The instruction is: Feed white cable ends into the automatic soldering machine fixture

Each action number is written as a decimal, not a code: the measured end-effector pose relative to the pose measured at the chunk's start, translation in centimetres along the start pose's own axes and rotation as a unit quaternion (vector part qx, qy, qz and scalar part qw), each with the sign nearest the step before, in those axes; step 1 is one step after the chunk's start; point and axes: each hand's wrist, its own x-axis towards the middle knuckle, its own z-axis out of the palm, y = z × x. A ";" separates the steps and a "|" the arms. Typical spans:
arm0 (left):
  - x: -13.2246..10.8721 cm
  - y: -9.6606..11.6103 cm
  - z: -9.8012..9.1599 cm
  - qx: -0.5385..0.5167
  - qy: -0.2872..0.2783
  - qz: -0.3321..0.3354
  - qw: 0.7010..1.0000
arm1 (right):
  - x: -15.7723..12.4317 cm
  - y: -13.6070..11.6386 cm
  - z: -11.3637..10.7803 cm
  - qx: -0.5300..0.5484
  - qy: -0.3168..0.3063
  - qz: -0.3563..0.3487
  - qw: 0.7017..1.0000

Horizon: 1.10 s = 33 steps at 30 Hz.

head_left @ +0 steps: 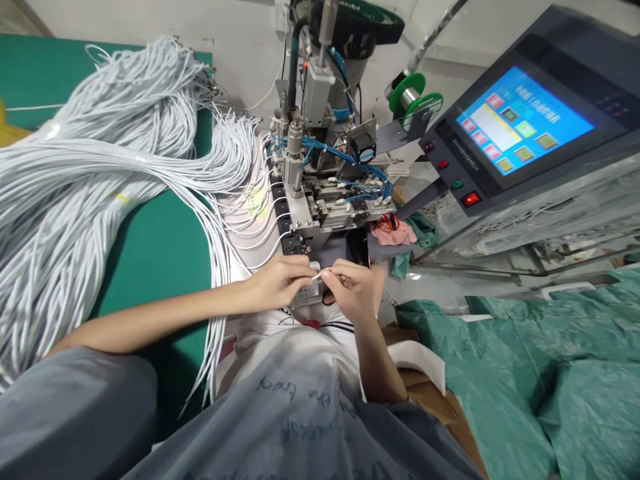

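We see pale grey-white cables (100, 173) spread over a plain green table (155, 260). Blue tubes (325, 150) cross the silver metal machine (320, 193). A green spool (415, 97) stands beside it. The dark grey console (550, 153) carries a bright blue screen (523, 123) with red, yellow and green tiles, a green button (457, 184) and a lit red switch (471, 198). Teal sheeting (525, 373) lies wrinkled, and a pink cloth (395, 233) rests beside it. Our hands (320, 283) hold a small white piece (316, 275).

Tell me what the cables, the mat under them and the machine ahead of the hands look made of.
Cables: pale grey, flexible plastic-like jacket, matt; they bend in loose loops. Mat: green, matt, probably rubber or felt; no glare. Machine: bare silvery metal blocks, brushed sheen. Left hand and right hand pinch a cable end.
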 end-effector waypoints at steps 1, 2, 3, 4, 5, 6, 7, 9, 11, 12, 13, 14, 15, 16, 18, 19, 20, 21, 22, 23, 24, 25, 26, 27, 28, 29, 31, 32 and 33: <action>0.0 0.0 0.2 -0.006 0.016 -0.003 1.000 | 0.0 0.1 0.4 0.012 0.017 -0.002 1.000; 0.0 0.0 0.3 -0.009 0.028 -0.005 1.000 | 0.0 0.1 0.8 0.019 0.034 -0.005 0.999; -0.1 0.0 0.4 -0.006 0.037 -0.005 0.999 | -0.1 0.0 1.1 0.018 0.053 -0.009 0.998; -0.1 -0.1 0.4 0.006 0.041 -0.002 0.999 | -0.2 -0.1 1.4 0.006 0.070 -0.013 0.997; -0.1 -0.2 0.4 0.027 0.040 0.005 0.999 | -0.2 -0.3 1.5 -0.015 0.083 -0.018 0.996; -0.2 -0.4 0.3 0.060 0.034 0.017 0.997 | -0.2 -0.5 1.5 -0.044 0.090 -0.024 0.995; -0.3 -0.6 0.2 0.103 0.022 0.036 0.994 | -0.2 -0.7 1.3 -0.075 0.088 -0.031 0.993; -0.4 -1.2 -0.1 0.204 -0.013 0.080 0.976 | 0.2 -0.8 0.7 -0.124 0.056 -0.041 0.990; -0.4 -1.7 -0.3 0.280 -0.041 0.108 0.953 | 0.7 -0.6 0.0 -0.135 0.003 -0.039 0.990; -0.4 -1.9 -0.3 0.297 -0.047 0.108 0.948 | 1.0 -0.4 -0.2 -0.128 -0.018 -0.036 0.991; -0.4 -2.0 -0.3 0.295 -0.043 0.100 0.949 | 1.2 -0.2 -0.4 -0.116 -0.029 -0.033 0.992; -0.3 -2.1 -0.1 0.277 -0.032 0.086 0.956 | 1.3 -0.1 -0.3 -0.103 -0.029 -0.032 0.994; -0.3 -2.1 0.1 0.246 -0.016 0.069 0.967 | 1.4 0.1 -0.1 -0.091 -0.020 -0.034 0.995; -0.2 -2.1 0.4 0.204 0.003 0.053 0.978 | 1.3 0.2 0.1 -0.080 -0.004 -0.039 0.996; -0.2 -2.1 1.0 0.107 0.040 0.027 0.993 | 1.1 0.4 0.8 -0.064 0.033 -0.048 0.996; -0.1 -2.1 1.2 0.066 0.053 0.015 0.996 | 1.0 0.5 1.2 -0.059 0.047 -0.048 0.996; -0.1 -2.2 1.3 0.038 0.059 0.005 0.998 | 1.0 0.8 1.4 -0.055 0.056 -0.045 0.996; 0.0 -2.3 1.3 0.027 0.058 -0.004 0.998 | 1.0 1.2 1.6 -0.052 0.061 -0.038 0.996; 0.1 -2.5 1.2 0.034 0.047 -0.010 0.998 | 1.2 1.8 1.7 -0.051 0.058 -0.028 0.997; 0.2 -2.7 1.0 0.058 0.028 -0.016 0.998 | 1.5 2.5 1.7 -0.048 0.050 -0.016 0.998; 0.4 -3.0 0.8 0.097 0.005 -0.022 0.995 | 1.9 3.5 1.6 -0.041 0.039 -0.002 0.998; 0.6 -3.4 0.5 0.145 -0.021 -0.031 0.989 | 2.4 4.6 1.5 -0.031 0.027 0.013 0.999; 0.7 -3.8 0.3 0.196 -0.047 -0.041 0.979 | 2.9 5.7 1.4 -0.018 0.018 0.027 0.999; 0.9 -4.2 0.0 0.246 -0.072 -0.053 0.965 | 3.4 6.8 1.4 -0.004 0.013 0.041 0.999; 1.0 -4.6 -0.1 0.291 -0.095 -0.062 0.950 | 3.9 7.8 1.3 0.009 0.010 0.055 0.998; 1.2 -5.0 -0.2 0.326 -0.116 -0.067 0.936 | 4.3 8.6 1.4 0.020 0.010 0.072 0.997; 1.3 -5.6 -0.3 0.364 -0.149 -0.064 0.917 | 5.0 9.6 1.6 0.040 0.010 0.105 0.994; 1.3 -5.8 -0.3 0.370 -0.157 -0.061 0.914 | 5.2 9.8 1.8 0.051 0.009 0.118 0.992; 1.3 -5.9 -0.2 0.370 -0.160 -0.059 0.913 | 5.3 9.9 2.0 0.063 0.007 0.129 0.990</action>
